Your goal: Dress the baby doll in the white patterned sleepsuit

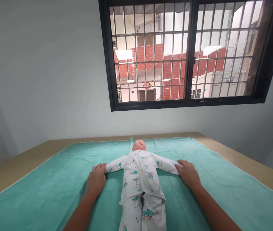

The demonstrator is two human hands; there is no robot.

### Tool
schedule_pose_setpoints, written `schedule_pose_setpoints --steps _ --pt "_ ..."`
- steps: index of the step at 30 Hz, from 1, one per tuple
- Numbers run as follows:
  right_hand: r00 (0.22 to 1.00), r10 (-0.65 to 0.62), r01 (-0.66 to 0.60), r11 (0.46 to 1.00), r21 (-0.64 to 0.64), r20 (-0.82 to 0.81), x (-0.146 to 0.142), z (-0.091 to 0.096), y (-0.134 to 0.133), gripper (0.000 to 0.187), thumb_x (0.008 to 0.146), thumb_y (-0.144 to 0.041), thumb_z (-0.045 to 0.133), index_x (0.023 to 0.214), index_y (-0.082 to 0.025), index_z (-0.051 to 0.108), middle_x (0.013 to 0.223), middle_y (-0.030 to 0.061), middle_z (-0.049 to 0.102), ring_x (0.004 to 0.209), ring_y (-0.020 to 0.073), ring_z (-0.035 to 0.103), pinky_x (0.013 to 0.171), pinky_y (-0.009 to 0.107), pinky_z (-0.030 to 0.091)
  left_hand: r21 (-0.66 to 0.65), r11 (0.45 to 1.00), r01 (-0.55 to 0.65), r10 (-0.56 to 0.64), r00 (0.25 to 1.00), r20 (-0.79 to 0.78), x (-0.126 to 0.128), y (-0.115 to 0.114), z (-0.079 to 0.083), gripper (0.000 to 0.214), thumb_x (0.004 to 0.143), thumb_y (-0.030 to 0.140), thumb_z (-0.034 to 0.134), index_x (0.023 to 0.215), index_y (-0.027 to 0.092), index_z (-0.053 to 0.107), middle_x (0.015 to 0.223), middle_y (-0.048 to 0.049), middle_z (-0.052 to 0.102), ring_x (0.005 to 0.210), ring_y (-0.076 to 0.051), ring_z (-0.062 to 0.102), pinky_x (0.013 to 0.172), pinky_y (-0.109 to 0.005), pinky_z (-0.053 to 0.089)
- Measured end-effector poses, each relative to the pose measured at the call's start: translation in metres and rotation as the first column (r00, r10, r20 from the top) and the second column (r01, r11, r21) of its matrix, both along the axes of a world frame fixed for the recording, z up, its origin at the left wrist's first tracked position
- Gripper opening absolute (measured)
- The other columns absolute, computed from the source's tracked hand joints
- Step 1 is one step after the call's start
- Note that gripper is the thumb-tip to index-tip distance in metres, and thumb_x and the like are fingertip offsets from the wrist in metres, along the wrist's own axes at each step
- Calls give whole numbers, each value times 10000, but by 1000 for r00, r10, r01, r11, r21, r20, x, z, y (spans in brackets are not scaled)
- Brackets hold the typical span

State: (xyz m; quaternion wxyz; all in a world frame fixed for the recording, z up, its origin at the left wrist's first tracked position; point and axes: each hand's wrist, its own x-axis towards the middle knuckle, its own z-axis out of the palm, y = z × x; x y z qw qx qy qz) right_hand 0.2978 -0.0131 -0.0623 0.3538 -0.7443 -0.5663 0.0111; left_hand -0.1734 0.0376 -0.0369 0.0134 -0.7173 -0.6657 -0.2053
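A baby doll [139,145] lies on its back with its head toward the wall and its arms stretched out sideways. It wears a white long-sleeved top [140,173] with green and red prints, and matching trousers [132,211]. At the end of the sleeve on the left, my left hand [96,179] has its fingers closed on the cuff. My right hand [189,175] pinches the cuff of the other sleeve [167,165]. The doll's own hands are hidden by the sleeves and my fingers. Below the knees the trousers run out of view.
Under the doll a green cloth [42,192] with pale edging is spread over a wooden table [13,163], whose border shows around it. Behind the table rises a pale wall [54,80]. A dark-framed window [150,105] with metal bars is set in it.
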Motion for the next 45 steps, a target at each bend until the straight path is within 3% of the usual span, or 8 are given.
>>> schedule_pose_setpoints --steps 7,14,18,30,35,40,43,45 --pt "986 -154 162 971 -174 56 20 2 -15 428 840 -543 421 896 -214 688 954 123 678 858 278 634 671 350 405 2 984 -179 177 978 113 -13 4 -3 409 856 107 335 1179 209 565 1208 -121 581 1098 -287 546 830 -364 427" --pt "921 -144 214 963 161 -361 16 1 -11 407 761 -509 487 926 -201 697 877 74 718 812 257 636 703 336 436 -97 962 -255 272 929 250 -12 7 -8 493 918 497 311 1197 147 519 1020 -174 689 963 -338 651 750 -399 470" --pt "891 -67 172 965 199 -448 12 -6 -8 500 765 -512 453 1031 -167 699 922 86 731 819 252 657 697 320 472 -94 975 -203 222 926 305 -10 10 -13 408 903 438 379 1153 176 567 1041 -140 707 958 -304 662 752 -363 470" --pt "940 -105 177 964 198 -325 32 -1 -10 502 746 -344 439 1160 -189 678 1076 85 705 872 240 634 796 351 461 67 963 -262 219 901 373 -16 16 -9 398 930 366 365 1268 166 436 1012 -67 635 930 -223 628 777 -309 473" --pt "944 -178 276 887 371 -277 26 14 -17 406 762 -317 427 1025 -171 700 1090 116 674 915 253 616 821 383 464 85 975 -205 171 939 300 -8 0 -8 510 868 213 466 1361 124 367 1264 -138 504 1099 -231 573 900 -327 466" --pt "926 297 -205 914 349 -233 -62 47 -41 357 881 -373 401 1041 -201 669 1098 96 679 1000 236 618 871 385 507 117 989 86 -107 978 181 20 -65 11 463 878 86 356 1303 196 501 1401 -98 459 1322 -237 418 1113 -400 329" --pt "779 620 -600 779 182 -89 -124 60 -77 407 893 -392 485 1269 -265 577 1387 53 536 1303 237 451 1107 440 361 22 867 497 -483 831 276 41 -128 22 464 918 192 401 1367 301 444 1470 -24 415 1348 -207 398 1132 -380 337" --pt "730 683 -682 730 54 -21 -152 63 -105 504 856 -338 556 1351 -260 510 1516 48 375 1409 254 304 1157 466 291 3 835 550 -494 748 444 53 -165 26 406 937 292 430 1342 313 462 1414 -31 465 1264 -192 482 1074 -351 415"
